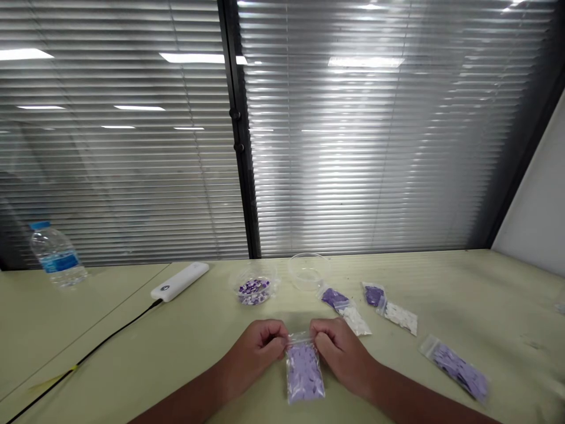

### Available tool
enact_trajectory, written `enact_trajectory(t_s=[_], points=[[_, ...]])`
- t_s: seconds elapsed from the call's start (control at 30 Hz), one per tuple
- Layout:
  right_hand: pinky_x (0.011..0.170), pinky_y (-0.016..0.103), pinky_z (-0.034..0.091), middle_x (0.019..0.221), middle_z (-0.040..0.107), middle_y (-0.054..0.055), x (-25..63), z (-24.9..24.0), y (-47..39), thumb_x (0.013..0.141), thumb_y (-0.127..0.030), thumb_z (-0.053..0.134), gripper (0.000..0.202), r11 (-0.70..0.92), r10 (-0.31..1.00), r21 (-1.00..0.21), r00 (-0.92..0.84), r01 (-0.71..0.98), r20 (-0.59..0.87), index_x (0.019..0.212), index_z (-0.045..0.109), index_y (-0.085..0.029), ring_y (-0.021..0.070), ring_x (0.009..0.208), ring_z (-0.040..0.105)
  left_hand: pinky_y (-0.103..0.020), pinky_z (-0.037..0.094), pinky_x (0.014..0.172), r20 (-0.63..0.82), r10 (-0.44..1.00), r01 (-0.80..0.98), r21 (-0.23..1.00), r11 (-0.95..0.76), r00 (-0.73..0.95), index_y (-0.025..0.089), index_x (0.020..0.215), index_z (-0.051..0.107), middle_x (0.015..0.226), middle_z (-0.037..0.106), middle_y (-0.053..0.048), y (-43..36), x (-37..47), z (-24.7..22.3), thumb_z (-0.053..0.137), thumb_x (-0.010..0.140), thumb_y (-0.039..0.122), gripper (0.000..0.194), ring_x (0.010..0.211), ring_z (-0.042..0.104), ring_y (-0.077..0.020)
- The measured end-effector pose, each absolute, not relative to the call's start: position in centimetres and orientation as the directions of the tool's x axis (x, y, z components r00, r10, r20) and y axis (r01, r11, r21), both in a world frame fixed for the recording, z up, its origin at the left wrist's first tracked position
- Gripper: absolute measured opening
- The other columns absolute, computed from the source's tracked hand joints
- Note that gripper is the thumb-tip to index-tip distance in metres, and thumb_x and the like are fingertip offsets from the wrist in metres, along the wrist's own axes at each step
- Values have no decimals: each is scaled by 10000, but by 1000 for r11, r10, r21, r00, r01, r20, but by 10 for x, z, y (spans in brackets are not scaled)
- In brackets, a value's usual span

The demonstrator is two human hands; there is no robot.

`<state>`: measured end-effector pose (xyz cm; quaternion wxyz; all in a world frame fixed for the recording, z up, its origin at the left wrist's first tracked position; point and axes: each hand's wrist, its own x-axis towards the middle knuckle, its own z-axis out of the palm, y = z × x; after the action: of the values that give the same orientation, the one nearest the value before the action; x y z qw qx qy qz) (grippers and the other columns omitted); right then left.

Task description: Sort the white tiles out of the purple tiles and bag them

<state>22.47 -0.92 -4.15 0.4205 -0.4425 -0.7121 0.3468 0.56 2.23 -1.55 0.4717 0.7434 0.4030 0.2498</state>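
both hands pinch the top edge of a small clear bag (304, 371) between closed fingertips, left hand (258, 347) at its left corner, right hand (338, 350) at its right. it hangs flat toward the table (463, 282), soft plastic full of pale purple chips. beyond lie more bags (457, 368) of purple and white pieces, two round clear cups (253, 285), a white power bank (180, 281), a water bottle (56, 254).

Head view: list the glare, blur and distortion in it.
Head view: ceiling lights glare as reflections in the window blinds; the water bottle at the left edge and the bag of purple pieces at right look soft and smeared; the table edge and window frame lean, wide-angle; both hands and their bag are slightly blurred.
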Motion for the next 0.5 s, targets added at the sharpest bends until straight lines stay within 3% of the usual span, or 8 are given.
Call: enact_trajectory(t_s=[0.2,0.5], points=[[548,256,271,602,383,-57,227,-38,-13,826,-153,410,188,383,901,-878,-324,288,287,646,409,-207,111,586,374,-257,290,590,0,839,377,893,-245,545,170,679,554,639,453,41,24,6,-20,556,810,340,215,627,387,-131],[530,255,225,573,317,-73,222,-47,-6,784,-125,494,232,367,923,-872,-241,324,299,614,359,-208,96,563,317,-254,305,604,-6,831,365,900,-238,557,155,727,590,672,476,32,24,5,-17,582,842,376,249,658,411,-139]])
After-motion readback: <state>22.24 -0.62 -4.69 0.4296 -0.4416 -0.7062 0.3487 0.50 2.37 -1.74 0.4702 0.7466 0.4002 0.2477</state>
